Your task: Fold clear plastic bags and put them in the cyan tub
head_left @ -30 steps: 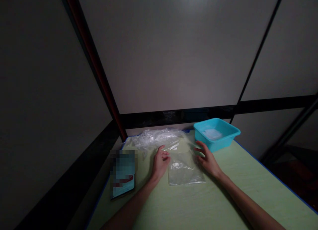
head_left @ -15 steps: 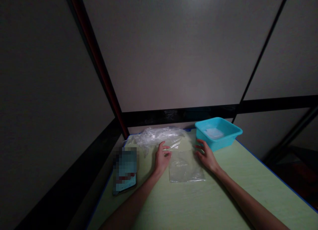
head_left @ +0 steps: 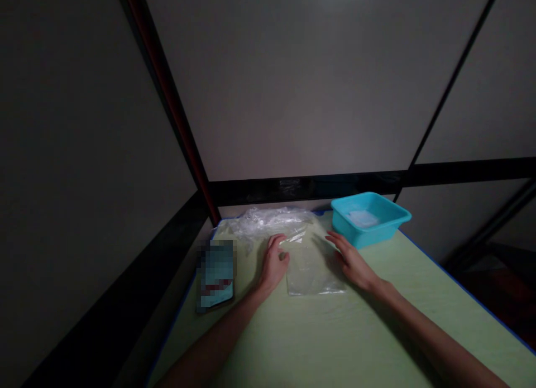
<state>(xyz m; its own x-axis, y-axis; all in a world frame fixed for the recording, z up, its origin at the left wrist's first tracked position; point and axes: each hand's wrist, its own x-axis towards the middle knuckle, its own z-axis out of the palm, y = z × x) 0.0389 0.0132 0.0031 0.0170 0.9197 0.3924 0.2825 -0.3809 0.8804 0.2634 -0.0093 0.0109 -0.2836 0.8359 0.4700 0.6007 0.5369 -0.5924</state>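
A clear flat plastic bag (head_left: 316, 273) lies on the light green table between my hands. My left hand (head_left: 274, 262) is at the bag's left edge, fingers apart and curved, holding nothing. On the other side my right hand (head_left: 352, 262) hovers over the bag's right edge with its fingers spread and nothing in them. Behind the bag a crumpled heap of clear plastic (head_left: 268, 223) stretches along the back of the table. A turquoise basin (head_left: 371, 237) stands just beyond my right hand, with something whitish and flat (head_left: 362, 218) inside.
A phone-like device (head_left: 218, 276), partly blurred out, lies near the left edge of the table (head_left: 301, 343). The table has a blue rim. Pale panels with a black band (head_left: 259, 191) rise directly behind it.
My right hand has turned flatter, its fingers pointing more to the left. My left fingers have moved slightly. The whole view has shifted a little, and the objects keep their places on the table.
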